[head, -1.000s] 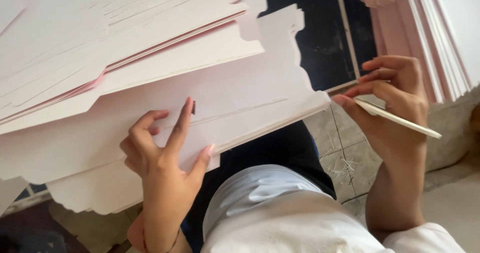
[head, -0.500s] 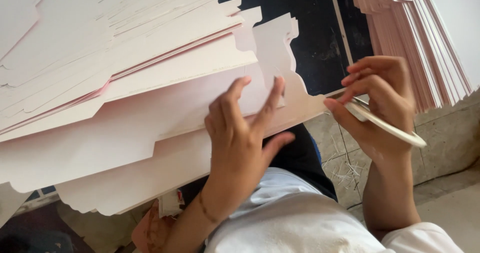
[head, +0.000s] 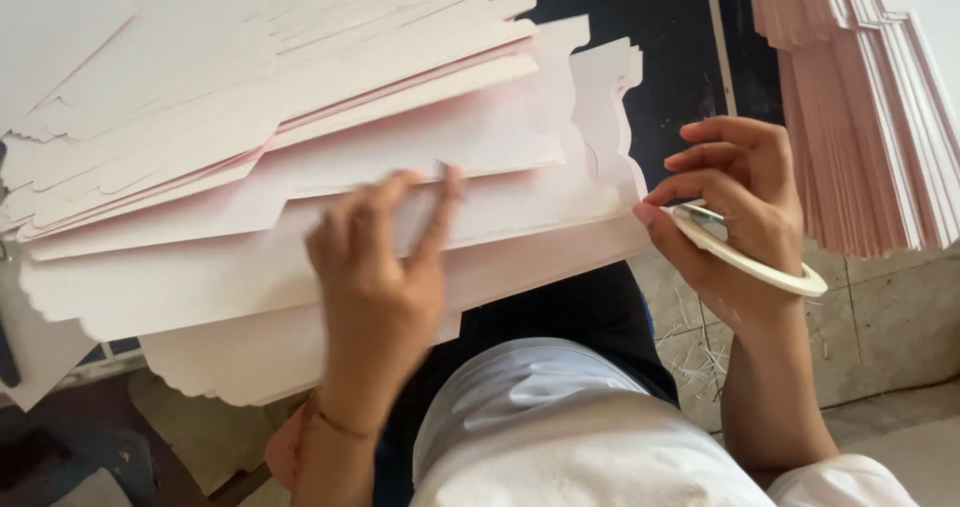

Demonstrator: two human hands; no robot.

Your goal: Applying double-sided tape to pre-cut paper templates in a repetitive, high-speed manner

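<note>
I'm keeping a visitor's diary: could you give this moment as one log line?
left hand: fingers on pink card sheets | right hand: holds white tape ring at sheet edge | second pink stack at right

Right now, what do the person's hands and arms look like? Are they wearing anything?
Both hands are bare, no gloves. The left hand has a thin reddish string or band around its wrist. The right hand has nothing on its wrist that shows, and its forearm is bare down to a white sleeve at the bottom edge. I see no rings.
</note>
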